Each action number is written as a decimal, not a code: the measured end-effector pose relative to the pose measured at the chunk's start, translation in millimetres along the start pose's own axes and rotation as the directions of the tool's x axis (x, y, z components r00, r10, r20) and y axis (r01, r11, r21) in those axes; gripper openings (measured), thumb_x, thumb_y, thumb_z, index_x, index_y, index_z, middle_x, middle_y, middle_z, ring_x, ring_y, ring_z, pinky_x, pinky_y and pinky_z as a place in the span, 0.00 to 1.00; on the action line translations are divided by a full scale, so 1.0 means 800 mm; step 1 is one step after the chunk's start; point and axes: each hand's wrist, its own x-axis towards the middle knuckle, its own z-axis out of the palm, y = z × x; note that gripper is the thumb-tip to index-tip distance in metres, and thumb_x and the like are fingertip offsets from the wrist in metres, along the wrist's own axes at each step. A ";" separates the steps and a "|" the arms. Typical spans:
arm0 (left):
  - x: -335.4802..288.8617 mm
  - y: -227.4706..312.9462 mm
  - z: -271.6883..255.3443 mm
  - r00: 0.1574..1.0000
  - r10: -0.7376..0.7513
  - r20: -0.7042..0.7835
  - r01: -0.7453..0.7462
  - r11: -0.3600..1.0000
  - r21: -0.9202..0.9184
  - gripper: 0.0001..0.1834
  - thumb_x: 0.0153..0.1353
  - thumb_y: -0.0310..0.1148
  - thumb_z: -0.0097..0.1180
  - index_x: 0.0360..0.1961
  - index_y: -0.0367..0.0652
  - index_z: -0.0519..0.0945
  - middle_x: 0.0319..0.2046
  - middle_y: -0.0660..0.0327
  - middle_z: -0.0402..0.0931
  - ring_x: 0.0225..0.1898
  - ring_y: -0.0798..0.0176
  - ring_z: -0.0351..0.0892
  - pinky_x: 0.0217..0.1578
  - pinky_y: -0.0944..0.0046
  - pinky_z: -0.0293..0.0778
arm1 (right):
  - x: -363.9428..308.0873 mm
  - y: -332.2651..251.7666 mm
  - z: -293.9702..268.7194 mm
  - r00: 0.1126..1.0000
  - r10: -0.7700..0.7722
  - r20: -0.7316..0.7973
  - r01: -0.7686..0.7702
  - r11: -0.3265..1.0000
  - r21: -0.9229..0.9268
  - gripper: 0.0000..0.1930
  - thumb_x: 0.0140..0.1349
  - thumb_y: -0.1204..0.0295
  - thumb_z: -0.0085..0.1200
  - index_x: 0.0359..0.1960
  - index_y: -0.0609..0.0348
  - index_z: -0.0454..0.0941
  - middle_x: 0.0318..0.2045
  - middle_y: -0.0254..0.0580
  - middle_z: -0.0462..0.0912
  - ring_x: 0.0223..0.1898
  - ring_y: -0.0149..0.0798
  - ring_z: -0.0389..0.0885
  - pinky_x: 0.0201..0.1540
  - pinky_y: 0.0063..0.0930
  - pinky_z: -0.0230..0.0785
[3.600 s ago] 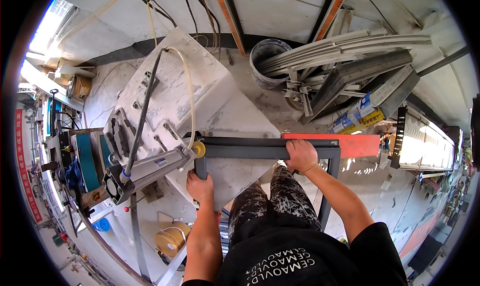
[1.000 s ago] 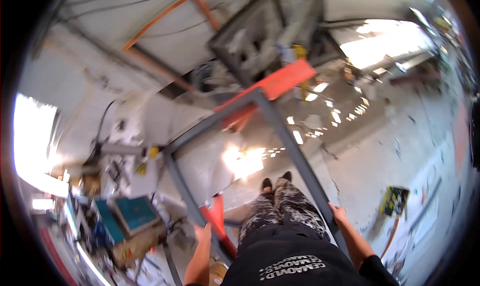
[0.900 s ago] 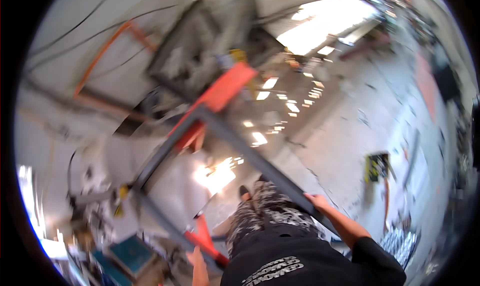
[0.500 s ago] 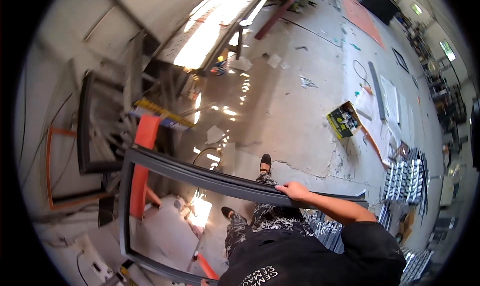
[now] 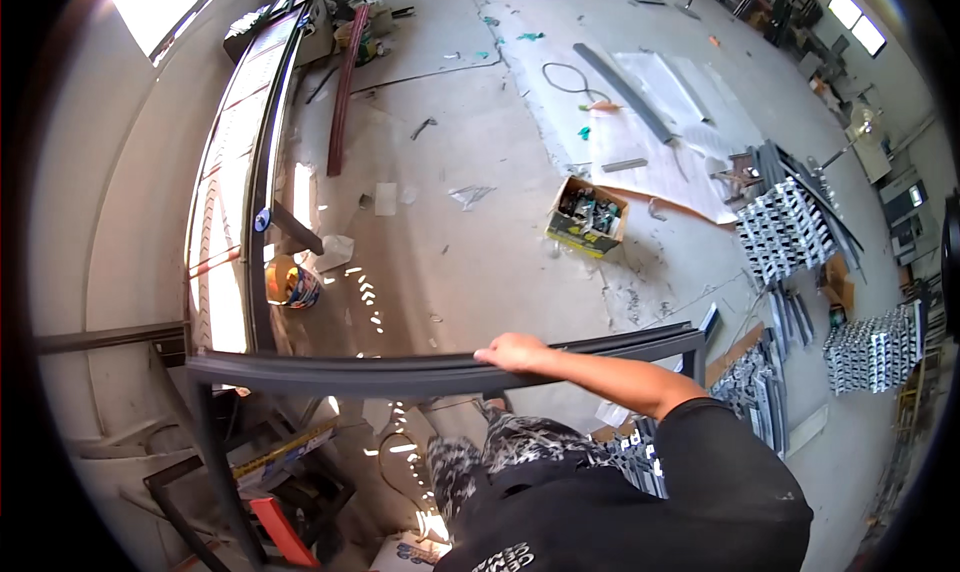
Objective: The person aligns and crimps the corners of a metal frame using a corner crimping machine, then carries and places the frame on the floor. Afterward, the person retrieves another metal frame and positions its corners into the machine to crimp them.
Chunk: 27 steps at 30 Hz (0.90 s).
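Observation:
My right hand (image 5: 515, 353) is closed over the upper bar of a large dark grey rectangular window or door frame (image 5: 350, 375). The bar runs across in front of my body, and both of its corners show. From its left corner a side member drops toward the lower edge of the picture. The frame's lower part is hidden by my body and the picture's edge. My left hand is out of sight. Beyond the frame's left corner stands a long narrow work table (image 5: 222, 222) with a bright top.
A red support (image 5: 283, 532) and dark metal frames lean at lower left. A bucket (image 5: 292, 284) sits by the table. A box of small parts (image 5: 590, 217) stands on the floor ahead. Stacked metal profiles (image 5: 785, 232) are at right, and a dark red beam (image 5: 347, 92) lies farther off.
My view has swung toward the right, and the work table now lies alongside at left. The frame has moved with me, away from the red support, and its upper bar sits more level.

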 end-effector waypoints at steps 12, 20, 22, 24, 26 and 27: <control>0.035 0.287 0.184 0.999 0.041 0.016 -0.043 0.983 0.180 0.28 0.62 0.50 0.57 0.50 0.34 0.81 0.43 0.50 0.81 0.41 0.58 0.79 0.46 0.55 0.74 | 0.112 0.142 -0.252 0.964 0.237 -0.119 -0.202 0.947 0.249 0.31 0.65 0.40 0.48 0.36 0.58 0.87 0.30 0.51 0.86 0.35 0.49 0.85 0.44 0.42 0.75; 0.072 0.566 0.443 0.916 0.281 0.287 -0.324 0.939 0.115 0.28 0.62 0.46 0.56 0.50 0.29 0.80 0.45 0.52 0.81 0.45 0.56 0.79 0.52 0.55 0.74 | 0.172 0.223 -0.464 0.950 0.278 -0.144 -0.209 0.905 0.369 0.35 0.63 0.36 0.50 0.28 0.61 0.86 0.25 0.53 0.83 0.31 0.52 0.83 0.42 0.43 0.74; 0.041 0.664 0.512 0.900 0.270 0.341 -0.374 0.881 0.289 0.30 0.64 0.50 0.52 0.52 0.31 0.81 0.47 0.54 0.81 0.48 0.57 0.77 0.57 0.56 0.70 | 0.181 0.242 -0.522 0.955 0.260 -0.140 -0.189 0.902 0.388 0.35 0.65 0.37 0.48 0.27 0.61 0.85 0.24 0.54 0.83 0.28 0.52 0.82 0.39 0.43 0.73; 0.009 0.746 0.602 0.824 0.374 0.426 -0.516 0.806 0.291 0.28 0.62 0.50 0.54 0.48 0.33 0.82 0.45 0.54 0.81 0.46 0.56 0.77 0.55 0.57 0.70 | 0.193 0.258 -0.581 0.949 0.276 -0.153 -0.187 0.882 0.432 0.34 0.67 0.38 0.47 0.26 0.61 0.84 0.22 0.54 0.81 0.26 0.50 0.80 0.36 0.42 0.72; -0.023 0.813 0.679 0.826 0.361 0.433 -0.516 0.793 0.324 0.26 0.61 0.49 0.54 0.47 0.35 0.82 0.44 0.54 0.81 0.45 0.57 0.77 0.54 0.57 0.71 | 0.216 0.275 -0.625 0.930 0.277 -0.243 -0.153 0.890 0.429 0.34 0.67 0.38 0.46 0.27 0.61 0.84 0.24 0.54 0.82 0.29 0.53 0.82 0.39 0.44 0.73; -0.042 0.846 0.717 0.824 0.359 0.439 -0.520 0.786 0.334 0.25 0.61 0.49 0.54 0.46 0.36 0.82 0.43 0.55 0.81 0.44 0.57 0.77 0.53 0.56 0.71 | 0.223 0.280 -0.658 0.925 0.315 -0.211 -0.193 0.871 0.452 0.34 0.68 0.39 0.45 0.27 0.62 0.84 0.27 0.56 0.83 0.32 0.56 0.84 0.41 0.47 0.73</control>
